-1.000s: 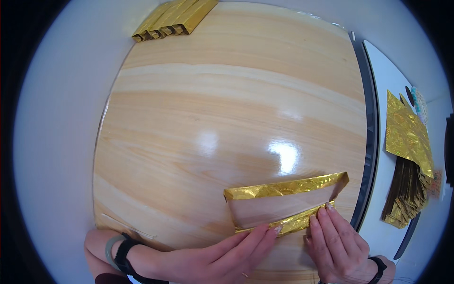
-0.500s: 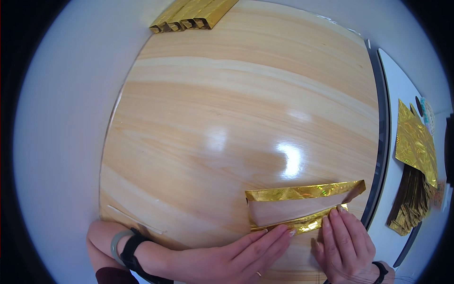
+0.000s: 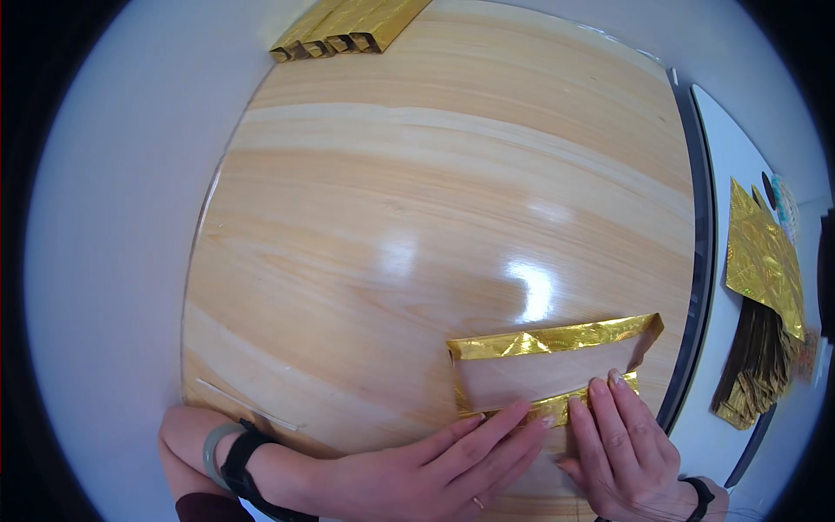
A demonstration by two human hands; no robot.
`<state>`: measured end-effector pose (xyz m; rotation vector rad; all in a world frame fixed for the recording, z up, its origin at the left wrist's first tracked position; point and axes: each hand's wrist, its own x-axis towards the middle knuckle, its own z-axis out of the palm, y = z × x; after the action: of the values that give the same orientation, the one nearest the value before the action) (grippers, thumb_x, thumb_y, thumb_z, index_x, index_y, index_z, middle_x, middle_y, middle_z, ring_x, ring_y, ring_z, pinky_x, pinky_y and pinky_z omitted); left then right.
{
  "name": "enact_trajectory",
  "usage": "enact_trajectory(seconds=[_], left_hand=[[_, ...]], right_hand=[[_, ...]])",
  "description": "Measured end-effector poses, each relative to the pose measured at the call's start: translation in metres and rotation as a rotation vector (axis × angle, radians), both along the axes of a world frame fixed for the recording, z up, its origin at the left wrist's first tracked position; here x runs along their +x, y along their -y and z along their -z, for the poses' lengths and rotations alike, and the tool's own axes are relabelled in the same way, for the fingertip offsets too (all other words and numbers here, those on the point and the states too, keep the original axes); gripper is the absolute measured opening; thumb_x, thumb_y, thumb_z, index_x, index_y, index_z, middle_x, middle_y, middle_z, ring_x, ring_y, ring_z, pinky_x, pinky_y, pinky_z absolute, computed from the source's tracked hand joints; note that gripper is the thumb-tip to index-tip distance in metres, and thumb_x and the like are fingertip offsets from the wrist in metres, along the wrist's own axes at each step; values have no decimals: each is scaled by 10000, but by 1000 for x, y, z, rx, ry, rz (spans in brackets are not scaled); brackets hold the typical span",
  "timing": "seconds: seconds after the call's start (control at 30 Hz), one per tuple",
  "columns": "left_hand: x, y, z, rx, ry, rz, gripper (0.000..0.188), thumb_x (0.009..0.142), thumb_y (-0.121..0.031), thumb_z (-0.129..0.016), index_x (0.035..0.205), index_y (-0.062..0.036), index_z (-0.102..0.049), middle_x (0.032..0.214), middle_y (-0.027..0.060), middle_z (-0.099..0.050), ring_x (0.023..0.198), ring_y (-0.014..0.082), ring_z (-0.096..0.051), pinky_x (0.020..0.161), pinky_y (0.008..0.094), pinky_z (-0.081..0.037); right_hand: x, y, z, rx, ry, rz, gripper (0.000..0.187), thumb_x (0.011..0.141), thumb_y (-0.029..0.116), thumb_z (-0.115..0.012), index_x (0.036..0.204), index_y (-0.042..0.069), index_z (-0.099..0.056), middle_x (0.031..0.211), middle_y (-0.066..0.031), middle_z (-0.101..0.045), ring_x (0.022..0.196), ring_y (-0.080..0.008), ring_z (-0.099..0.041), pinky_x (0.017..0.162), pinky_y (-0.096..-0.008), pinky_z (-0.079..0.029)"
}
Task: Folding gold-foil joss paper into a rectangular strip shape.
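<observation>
Gold sheet lies with folded edges on bench

A person works at the near right of the bench, both hands on the sheet's near fold. The left hand is stretched out, fingers slightly apart, tips resting on the middle of the fold. The right hand sets its fingers side by side farther right along the same fold, its thumb spread away from them. The hands are near each other but do not touch. The sheet's pale inside faces up; its far gold edge stands raised. A grey bangle and a black strap circle the left wrist. Gold tubes lie in a row at the far left, and a gold pile fans across a white board at right.
</observation>
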<state>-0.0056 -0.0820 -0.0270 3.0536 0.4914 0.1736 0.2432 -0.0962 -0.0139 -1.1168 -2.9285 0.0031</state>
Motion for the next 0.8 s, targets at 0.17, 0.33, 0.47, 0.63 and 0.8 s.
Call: enact_trajectory(seconds=[0.17, 0.33, 0.47, 0.63, 0.8], left_hand=[[9, 13, 11, 36, 68, -154, 523, 845, -246, -516, 1257, 73, -562, 1356, 218, -526, 1274, 378, -499, 1046, 384, -433], [7, 4, -9, 52, -130, -23, 480, 986, -348, -387, 1171, 31, -616, 1237, 191, -617, 1130, 321, -611, 915, 347, -506], [4, 5, -11, 97, -197, -12, 510, 1014, -362, -333, 1198, 30, -602, 1245, 195, -613, 1161, 332, -601, 937, 363, -499], [9, 6, -9, 147, -182, 5, 515, 1024, -352, -315, 1201, 37, -603, 1231, 198, -620, 1156, 334, -604, 932, 356, -504], [5, 3, -5, 182, -201, 30, 508, 1029, -336, -318, 1198, 47, -605, 1228, 198, -621, 1148, 335, -609, 916, 348, -512]], right_hand=[[5, 1, 0, 6, 91, -60, 592, 983, 425, -470, 1134, -132, -607, 1131, -322, -609, 1126, -441, -590, 945, -469, -519], [9, 1, 1, -21, 44, -26, 650, 955, 481, -479, 1151, -128, -597, 1164, -303, -605, 1145, -429, -581, 946, -460, -516], [7, 2, -1, -93, -35, 32, 660, 939, 490, -493, 1185, -117, -582, 1218, -277, -590, 1182, -407, -563, 972, -451, -492], [-7, 5, -2, -32, 101, -159, 688, 912, 531, -500, 1219, -79, -584, 1289, -229, -573, 1236, -328, -545, 1065, -420, -396], [-1, 8, 1, -2, 69, -47, 668, 923, 537, -475, 1241, -40, -586, 1295, -219, -576, 1245, -307, -544, 1086, -410, -357]])
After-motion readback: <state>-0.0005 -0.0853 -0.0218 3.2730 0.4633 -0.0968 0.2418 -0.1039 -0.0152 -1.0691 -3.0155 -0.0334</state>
